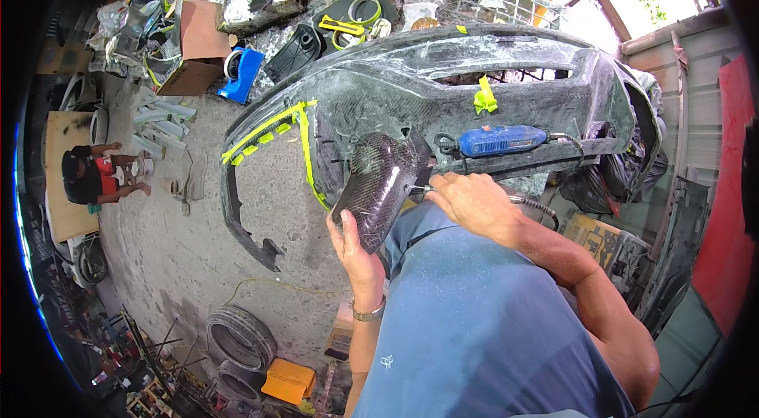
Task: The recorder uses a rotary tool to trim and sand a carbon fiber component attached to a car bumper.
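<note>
A curved, glossy carbon-fibre part is held in front of me, its lower left edge gripped by my left hand. My right hand is closed around a thin rotary-tool handpiece, mostly hidden by the fingers. Its metal tip meets the part's right edge; whether it touches, I cannot tell. From behind that hand runs a flexible shaft. The blue rotary tool motor lies on a large dusty black car bumper, just beyond my right hand.
Yellow-green tape marks the bumper's left side. Behind it, a cluttered bench holds a blue tape dispenser, a cardboard box and a wire rack. Tyres and an orange box sit lower left. Another person is far left.
</note>
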`<state>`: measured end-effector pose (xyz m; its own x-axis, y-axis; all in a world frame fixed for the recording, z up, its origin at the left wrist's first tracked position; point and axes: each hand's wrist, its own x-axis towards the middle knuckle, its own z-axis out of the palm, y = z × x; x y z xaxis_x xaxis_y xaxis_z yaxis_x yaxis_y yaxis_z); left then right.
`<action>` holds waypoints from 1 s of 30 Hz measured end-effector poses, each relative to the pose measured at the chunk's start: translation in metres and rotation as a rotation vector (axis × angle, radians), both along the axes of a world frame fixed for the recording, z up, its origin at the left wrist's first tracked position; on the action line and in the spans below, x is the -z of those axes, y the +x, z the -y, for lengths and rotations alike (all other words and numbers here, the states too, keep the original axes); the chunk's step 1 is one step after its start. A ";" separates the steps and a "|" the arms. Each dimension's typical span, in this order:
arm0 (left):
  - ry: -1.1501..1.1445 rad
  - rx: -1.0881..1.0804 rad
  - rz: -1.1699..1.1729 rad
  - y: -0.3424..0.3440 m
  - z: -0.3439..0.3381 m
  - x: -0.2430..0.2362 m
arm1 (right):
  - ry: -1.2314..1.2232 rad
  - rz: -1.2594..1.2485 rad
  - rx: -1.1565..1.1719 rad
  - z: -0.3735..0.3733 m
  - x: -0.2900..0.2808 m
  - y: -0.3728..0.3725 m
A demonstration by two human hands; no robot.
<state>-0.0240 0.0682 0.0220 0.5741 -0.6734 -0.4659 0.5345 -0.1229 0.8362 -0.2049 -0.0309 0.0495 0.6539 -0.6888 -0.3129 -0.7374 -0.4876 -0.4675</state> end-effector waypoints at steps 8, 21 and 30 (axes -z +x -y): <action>0.000 0.016 0.035 -0.002 -0.002 0.001 | 0.011 0.009 -0.003 -0.003 0.009 0.002; -0.018 0.037 0.047 -0.002 -0.002 -0.001 | -0.001 0.001 0.002 -0.004 0.015 0.002; 0.006 0.008 0.037 -0.004 -0.002 0.000 | 0.010 0.002 0.002 -0.004 0.011 0.002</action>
